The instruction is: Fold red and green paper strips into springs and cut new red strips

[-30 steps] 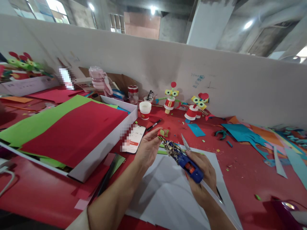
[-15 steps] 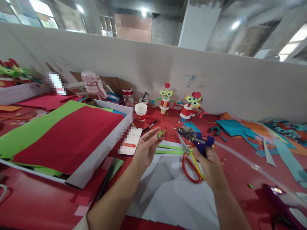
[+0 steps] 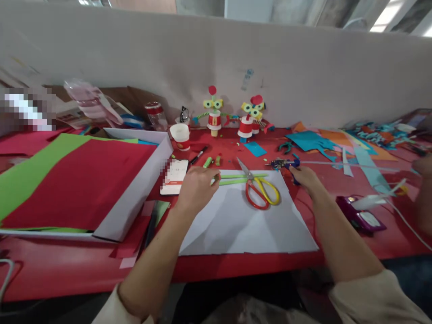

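My right hand [image 3: 305, 177] reaches out over the red table and grips a blue glue gun [image 3: 286, 164] that lies low by the far right corner of the white sheet [image 3: 236, 225]. My left hand [image 3: 195, 189] hovers over the sheet's far left corner with its fingers curled toward the green paper strips [image 3: 236, 178]. What it holds, if anything, is hidden. Red and yellow scissors [image 3: 258, 189] lie shut on the sheet between my hands. Two small green folded pieces [image 3: 212, 160] rest just beyond the left hand.
A white box lid [image 3: 141, 189] with red and green paper fills the left. A phone [image 3: 173, 176], a marker and a paper cup [image 3: 180, 136] sit near it. Two cup figures [image 3: 231, 119] stand by the wall. Blue and orange scraps and a purple device [image 3: 359, 218] lie right.
My right hand carried the glue gun away to the right and lowered it to the table. My left hand dropped from holding up the folded piece to the sheet. The camera tilted downward.
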Demonstrator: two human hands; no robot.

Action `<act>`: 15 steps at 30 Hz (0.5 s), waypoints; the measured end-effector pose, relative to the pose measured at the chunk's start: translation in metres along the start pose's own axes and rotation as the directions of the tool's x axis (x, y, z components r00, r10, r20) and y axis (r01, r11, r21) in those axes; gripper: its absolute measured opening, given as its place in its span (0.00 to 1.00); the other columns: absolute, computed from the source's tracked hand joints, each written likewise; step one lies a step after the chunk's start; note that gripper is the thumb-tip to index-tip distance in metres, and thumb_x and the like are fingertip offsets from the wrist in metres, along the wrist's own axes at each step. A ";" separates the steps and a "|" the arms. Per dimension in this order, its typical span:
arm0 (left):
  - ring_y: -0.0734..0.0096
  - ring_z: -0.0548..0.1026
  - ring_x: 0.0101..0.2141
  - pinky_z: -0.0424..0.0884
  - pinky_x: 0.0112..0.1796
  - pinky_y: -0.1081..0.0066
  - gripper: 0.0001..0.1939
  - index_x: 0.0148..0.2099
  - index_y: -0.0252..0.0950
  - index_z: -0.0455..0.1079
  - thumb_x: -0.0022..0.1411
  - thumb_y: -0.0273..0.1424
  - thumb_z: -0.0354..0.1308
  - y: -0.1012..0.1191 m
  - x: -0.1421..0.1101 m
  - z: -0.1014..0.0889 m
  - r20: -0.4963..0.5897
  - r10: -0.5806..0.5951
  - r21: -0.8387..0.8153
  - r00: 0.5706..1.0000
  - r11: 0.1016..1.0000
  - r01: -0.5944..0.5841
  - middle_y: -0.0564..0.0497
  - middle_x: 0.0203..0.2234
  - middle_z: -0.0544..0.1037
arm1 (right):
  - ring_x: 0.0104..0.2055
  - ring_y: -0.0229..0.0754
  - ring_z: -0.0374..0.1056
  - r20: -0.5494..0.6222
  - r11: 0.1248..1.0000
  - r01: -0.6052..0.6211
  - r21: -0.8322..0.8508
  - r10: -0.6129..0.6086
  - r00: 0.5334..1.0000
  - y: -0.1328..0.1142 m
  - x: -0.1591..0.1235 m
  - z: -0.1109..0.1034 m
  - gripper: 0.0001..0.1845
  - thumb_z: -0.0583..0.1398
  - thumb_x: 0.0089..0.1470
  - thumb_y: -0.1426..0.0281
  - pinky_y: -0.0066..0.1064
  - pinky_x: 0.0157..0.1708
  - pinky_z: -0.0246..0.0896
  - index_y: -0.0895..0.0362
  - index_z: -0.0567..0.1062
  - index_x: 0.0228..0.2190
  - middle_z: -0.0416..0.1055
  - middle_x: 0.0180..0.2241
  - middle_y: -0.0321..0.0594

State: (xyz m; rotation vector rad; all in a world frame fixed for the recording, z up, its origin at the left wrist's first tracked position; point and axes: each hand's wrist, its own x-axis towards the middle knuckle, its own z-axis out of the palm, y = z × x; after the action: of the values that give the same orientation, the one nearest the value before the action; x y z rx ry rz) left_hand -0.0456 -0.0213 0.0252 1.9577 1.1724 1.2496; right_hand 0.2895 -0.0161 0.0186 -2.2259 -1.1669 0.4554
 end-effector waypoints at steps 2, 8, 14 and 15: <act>0.59 0.71 0.28 0.57 0.50 0.55 0.08 0.27 0.42 0.75 0.48 0.22 0.59 -0.002 -0.013 0.002 0.039 0.084 0.069 0.996 0.994 -0.086 0.49 0.20 0.74 | 0.50 0.60 0.63 -0.094 0.997 0.001 -0.076 -0.008 0.995 0.000 -0.007 0.001 0.08 0.58 0.49 0.71 0.46 0.43 0.59 0.63 0.73 0.31 0.70 0.40 0.61; 0.56 0.73 0.31 0.51 0.53 0.51 0.11 0.33 0.42 0.76 0.51 0.23 0.56 -0.018 -0.043 0.017 0.086 0.088 0.045 0.992 0.995 -0.093 0.45 0.26 0.78 | 0.39 0.44 0.68 -0.007 0.815 0.557 0.161 -0.563 0.826 -0.045 -0.082 0.042 0.10 0.56 0.53 0.70 0.35 0.37 0.63 0.56 0.74 0.37 0.73 0.39 0.45; 0.55 0.74 0.36 0.55 0.50 0.55 0.12 0.40 0.43 0.77 0.55 0.26 0.57 -0.028 -0.061 0.014 0.103 0.032 0.046 0.994 0.998 -0.037 0.43 0.36 0.80 | 0.34 0.38 0.69 0.188 0.669 0.626 0.402 -0.729 0.658 -0.067 -0.127 0.092 0.09 0.56 0.52 0.77 0.29 0.32 0.64 0.57 0.75 0.35 0.74 0.36 0.41; 0.55 0.74 0.36 0.56 0.50 0.55 0.13 0.40 0.44 0.78 0.55 0.25 0.57 -0.028 -0.064 0.012 0.103 0.025 0.035 0.994 0.999 -0.029 0.43 0.38 0.80 | 0.34 0.39 0.69 0.185 0.673 0.619 0.405 -0.724 0.665 -0.065 -0.128 0.096 0.09 0.56 0.52 0.77 0.30 0.32 0.64 0.57 0.75 0.34 0.74 0.35 0.41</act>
State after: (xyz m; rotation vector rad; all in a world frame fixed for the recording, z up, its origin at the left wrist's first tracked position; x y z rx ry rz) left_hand -0.0577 -0.0634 -0.0306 2.0458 1.1285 1.1340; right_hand 0.1250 -0.0608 -0.0109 -1.3096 -1.8551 0.6467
